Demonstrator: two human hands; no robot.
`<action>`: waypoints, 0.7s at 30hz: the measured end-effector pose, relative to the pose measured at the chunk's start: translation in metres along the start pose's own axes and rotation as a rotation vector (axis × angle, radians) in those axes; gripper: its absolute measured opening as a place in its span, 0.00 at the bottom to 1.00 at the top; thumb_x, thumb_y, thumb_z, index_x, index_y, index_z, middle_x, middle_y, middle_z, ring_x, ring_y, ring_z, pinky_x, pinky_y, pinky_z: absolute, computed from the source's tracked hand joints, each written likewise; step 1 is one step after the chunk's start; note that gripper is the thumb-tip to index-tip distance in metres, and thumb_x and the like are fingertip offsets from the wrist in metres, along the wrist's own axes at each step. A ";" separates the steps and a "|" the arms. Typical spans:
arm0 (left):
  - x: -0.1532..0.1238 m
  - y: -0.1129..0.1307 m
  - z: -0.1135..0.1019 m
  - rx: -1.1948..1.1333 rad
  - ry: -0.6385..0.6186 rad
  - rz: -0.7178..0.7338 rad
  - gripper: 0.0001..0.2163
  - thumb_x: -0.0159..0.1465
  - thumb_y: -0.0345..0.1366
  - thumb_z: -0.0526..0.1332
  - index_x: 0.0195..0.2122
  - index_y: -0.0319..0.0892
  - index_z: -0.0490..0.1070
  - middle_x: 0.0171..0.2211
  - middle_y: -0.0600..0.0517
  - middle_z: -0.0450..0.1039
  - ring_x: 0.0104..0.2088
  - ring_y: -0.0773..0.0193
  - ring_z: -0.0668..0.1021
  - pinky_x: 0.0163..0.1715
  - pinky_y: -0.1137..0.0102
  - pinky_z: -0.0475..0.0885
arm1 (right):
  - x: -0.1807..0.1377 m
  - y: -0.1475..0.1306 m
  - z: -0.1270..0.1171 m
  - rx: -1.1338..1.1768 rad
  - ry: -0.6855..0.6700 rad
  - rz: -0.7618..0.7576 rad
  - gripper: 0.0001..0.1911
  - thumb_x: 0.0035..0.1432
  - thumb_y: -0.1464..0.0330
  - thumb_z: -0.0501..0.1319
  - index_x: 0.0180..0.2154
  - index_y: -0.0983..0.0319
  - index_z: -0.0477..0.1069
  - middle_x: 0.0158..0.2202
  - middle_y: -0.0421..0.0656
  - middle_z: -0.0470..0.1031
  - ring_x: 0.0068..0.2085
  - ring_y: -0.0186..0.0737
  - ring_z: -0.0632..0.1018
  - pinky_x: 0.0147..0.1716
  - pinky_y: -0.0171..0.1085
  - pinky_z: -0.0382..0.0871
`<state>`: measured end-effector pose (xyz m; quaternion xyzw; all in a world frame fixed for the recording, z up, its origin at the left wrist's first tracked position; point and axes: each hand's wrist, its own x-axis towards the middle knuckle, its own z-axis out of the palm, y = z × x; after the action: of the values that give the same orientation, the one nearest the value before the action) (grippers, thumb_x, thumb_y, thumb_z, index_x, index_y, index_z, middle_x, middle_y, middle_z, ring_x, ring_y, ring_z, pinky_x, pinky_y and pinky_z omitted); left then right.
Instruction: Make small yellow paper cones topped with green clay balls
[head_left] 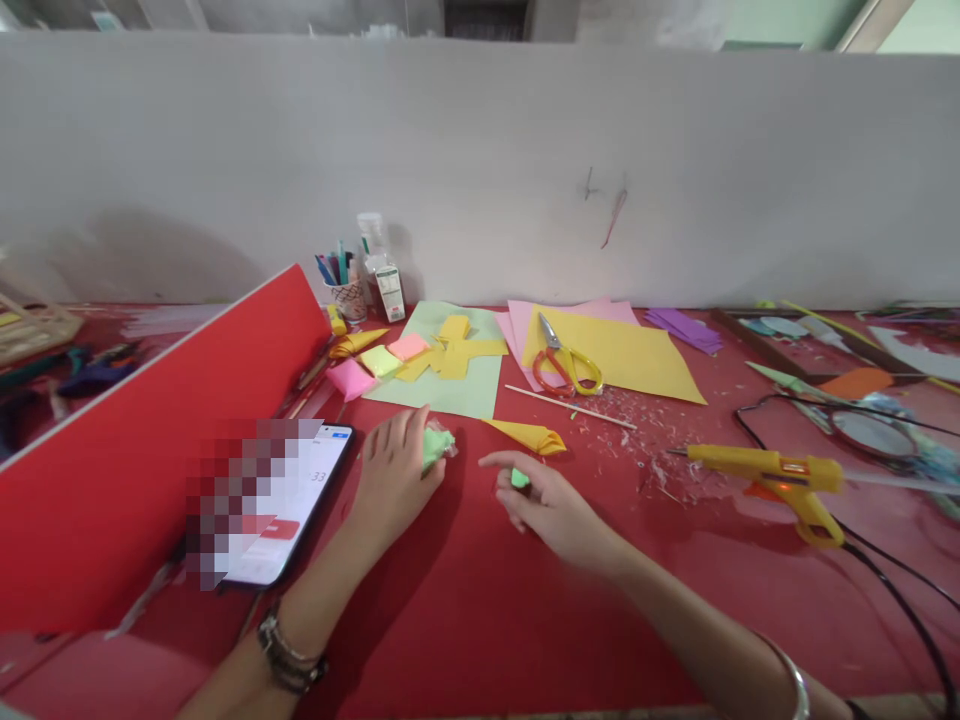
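My left hand [394, 470] rests on the red table [480, 620], its fingers curled over a crumpled green paper piece [437, 443]. My right hand [544, 500] lies just to the right of it, fingers pinched on a small green paper bit [520, 478]. A folded yellow paper cone [529, 435] lies just beyond my right hand. A phone [289, 515] with a lit screen sits to the left of my left hand.
A red upright board [150, 440] stands at the left. Farther back lie coloured paper sheets [450, 375], scissors [564, 362], a thin stick [570, 407] and a pen cup [346, 290]. A yellow glue gun [780, 478] with black cable lies at right amid scraps.
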<state>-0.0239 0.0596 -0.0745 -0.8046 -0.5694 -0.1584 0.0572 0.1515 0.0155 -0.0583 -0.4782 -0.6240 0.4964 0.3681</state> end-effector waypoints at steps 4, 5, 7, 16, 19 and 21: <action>0.010 -0.013 -0.022 -0.032 -0.029 0.060 0.20 0.59 0.39 0.51 0.51 0.34 0.59 0.48 0.39 0.64 0.49 0.51 0.67 0.46 0.59 0.63 | -0.001 0.003 0.002 0.027 -0.031 -0.025 0.12 0.57 0.68 0.45 0.39 0.63 0.63 0.25 0.37 0.64 0.21 0.27 0.69 0.19 0.28 0.58; 0.017 -0.020 -0.031 -0.034 -0.043 0.058 0.18 0.58 0.37 0.51 0.48 0.35 0.62 0.48 0.41 0.65 0.49 0.51 0.66 0.46 0.61 0.63 | -0.001 0.003 0.001 0.018 -0.033 -0.028 0.12 0.58 0.68 0.44 0.37 0.63 0.63 0.24 0.37 0.64 0.19 0.27 0.68 0.18 0.28 0.58; 0.035 -0.039 -0.048 -0.023 -0.110 -0.035 0.16 0.58 0.37 0.51 0.46 0.39 0.64 0.45 0.44 0.68 0.46 0.54 0.69 0.41 0.65 0.67 | -0.003 0.001 0.002 -0.046 -0.045 -0.048 0.13 0.58 0.67 0.44 0.31 0.63 0.64 0.18 0.34 0.61 0.15 0.26 0.63 0.17 0.28 0.56; 0.108 -0.085 -0.027 0.123 -0.142 -0.212 0.19 0.58 0.36 0.49 0.51 0.42 0.59 0.48 0.43 0.66 0.48 0.52 0.69 0.43 0.63 0.64 | -0.004 -0.002 0.008 -0.406 0.001 -0.399 0.15 0.54 0.76 0.48 0.41 0.61 0.67 0.35 0.45 0.65 0.36 0.36 0.69 0.37 0.35 0.65; 0.116 -0.087 -0.017 0.129 -0.116 -0.220 0.21 0.58 0.36 0.49 0.54 0.39 0.55 0.54 0.41 0.59 0.54 0.51 0.62 0.50 0.60 0.58 | -0.003 0.002 0.008 -0.384 -0.010 -0.436 0.17 0.55 0.75 0.46 0.45 0.61 0.66 0.36 0.46 0.67 0.38 0.36 0.71 0.39 0.36 0.65; 0.119 -0.090 -0.016 0.124 -0.125 -0.235 0.22 0.59 0.36 0.48 0.54 0.37 0.54 0.54 0.38 0.59 0.54 0.49 0.62 0.50 0.57 0.57 | -0.003 0.004 0.008 -0.312 -0.014 -0.365 0.16 0.57 0.73 0.46 0.42 0.62 0.67 0.29 0.42 0.68 0.28 0.32 0.71 0.31 0.33 0.66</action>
<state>-0.0751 0.1933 -0.0293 -0.7357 -0.6708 -0.0781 0.0519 0.1454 0.0109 -0.0642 -0.4051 -0.7719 0.3224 0.3689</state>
